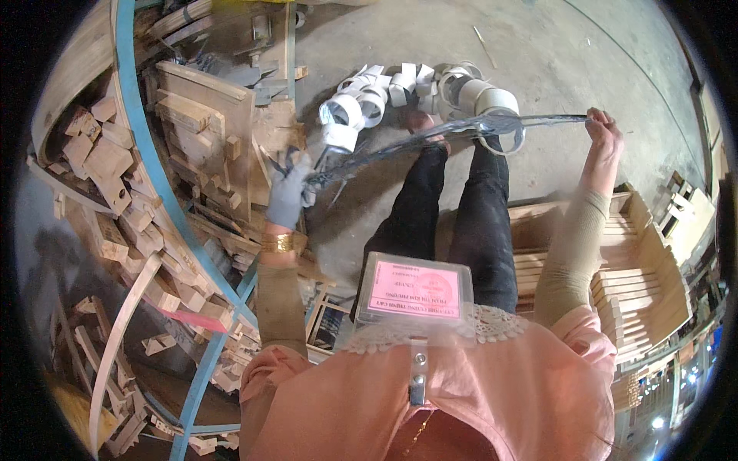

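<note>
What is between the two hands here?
A clear plastic strip stretches from the gloved left hand to the bare right hand, above white tape rolls; head view.

The left hand [289, 192] wears a grey glove above a gold wristband [277, 243]; the right hand [603, 132] is bare. Between them stretches a strip [430, 138] that looks translucent grey, though motion blur makes this uncertain. The tape rolls [400, 96] are white, the trousers [461, 223] black, the blouse [461, 392] salmon pink with white lace trim, the sleeves [565, 253] olive-beige, the badge card [413, 290] pink, and the wood scraps [115, 169] pale tan beside a blue band [146, 146].
</note>
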Demonstrator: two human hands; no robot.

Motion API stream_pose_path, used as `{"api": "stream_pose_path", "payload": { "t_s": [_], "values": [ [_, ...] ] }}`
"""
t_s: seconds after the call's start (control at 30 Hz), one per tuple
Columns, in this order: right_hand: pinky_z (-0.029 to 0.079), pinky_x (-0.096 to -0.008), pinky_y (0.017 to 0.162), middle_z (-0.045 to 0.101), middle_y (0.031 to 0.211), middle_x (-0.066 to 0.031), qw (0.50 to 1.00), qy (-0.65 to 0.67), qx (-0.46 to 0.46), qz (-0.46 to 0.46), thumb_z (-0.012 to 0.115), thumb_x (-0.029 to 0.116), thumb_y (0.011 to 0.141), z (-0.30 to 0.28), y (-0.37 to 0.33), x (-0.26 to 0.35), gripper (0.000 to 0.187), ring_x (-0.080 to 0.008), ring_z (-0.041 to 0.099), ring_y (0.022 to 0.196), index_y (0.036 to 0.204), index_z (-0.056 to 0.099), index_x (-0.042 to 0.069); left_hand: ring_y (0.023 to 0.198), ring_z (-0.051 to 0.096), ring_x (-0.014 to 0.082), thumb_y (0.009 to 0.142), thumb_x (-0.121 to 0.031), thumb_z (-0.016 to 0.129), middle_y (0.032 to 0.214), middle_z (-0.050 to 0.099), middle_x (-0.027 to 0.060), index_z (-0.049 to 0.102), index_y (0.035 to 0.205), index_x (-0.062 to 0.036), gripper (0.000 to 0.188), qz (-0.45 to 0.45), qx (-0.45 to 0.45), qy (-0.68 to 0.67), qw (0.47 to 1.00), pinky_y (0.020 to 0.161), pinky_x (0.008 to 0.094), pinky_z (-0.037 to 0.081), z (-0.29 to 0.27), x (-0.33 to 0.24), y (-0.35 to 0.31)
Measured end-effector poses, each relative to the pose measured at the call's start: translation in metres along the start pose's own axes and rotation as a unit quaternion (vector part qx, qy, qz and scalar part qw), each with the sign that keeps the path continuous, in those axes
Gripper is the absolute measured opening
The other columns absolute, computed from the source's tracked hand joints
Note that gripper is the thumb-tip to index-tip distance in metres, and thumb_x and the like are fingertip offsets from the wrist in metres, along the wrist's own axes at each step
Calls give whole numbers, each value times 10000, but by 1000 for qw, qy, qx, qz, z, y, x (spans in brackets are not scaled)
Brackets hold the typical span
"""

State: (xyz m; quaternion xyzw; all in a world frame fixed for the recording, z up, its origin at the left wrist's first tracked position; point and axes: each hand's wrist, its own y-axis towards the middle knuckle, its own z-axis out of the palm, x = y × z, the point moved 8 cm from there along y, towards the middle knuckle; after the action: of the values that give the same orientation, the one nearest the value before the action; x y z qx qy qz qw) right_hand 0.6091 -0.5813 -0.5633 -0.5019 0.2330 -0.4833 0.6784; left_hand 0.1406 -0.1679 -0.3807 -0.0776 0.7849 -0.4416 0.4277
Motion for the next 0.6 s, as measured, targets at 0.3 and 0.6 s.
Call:
{"api": "stream_pose_path", "payload": {
  "t_s": [0.3, 0.6],
  "values": [
    [438, -200, 544, 581, 922, -61, 739, -559, 351, 136, 419, 339, 875, 76, -152, -170, 553, -79, 492, 608, 1342, 223, 118, 822, 559, 288, 827, -18, 454, 931, 583, 139, 450, 1149, -11, 323, 402, 34, 506, 762, 754, 351, 445, 26, -33, -21],
    [391, -344, 865, 572, 1004, -109, 247, -648, 696, -187, 561, 71, 769, 64, -299, -340, 260, -257, 510, 968, 1023, 565, 18, 558, 454, 86, 899, -267, 419, 748, 545, 23, 512, 1046, 18, 334, 9, 311, 65, 948, 502, 229, 383, 63, -31, -7]
  ]
}}
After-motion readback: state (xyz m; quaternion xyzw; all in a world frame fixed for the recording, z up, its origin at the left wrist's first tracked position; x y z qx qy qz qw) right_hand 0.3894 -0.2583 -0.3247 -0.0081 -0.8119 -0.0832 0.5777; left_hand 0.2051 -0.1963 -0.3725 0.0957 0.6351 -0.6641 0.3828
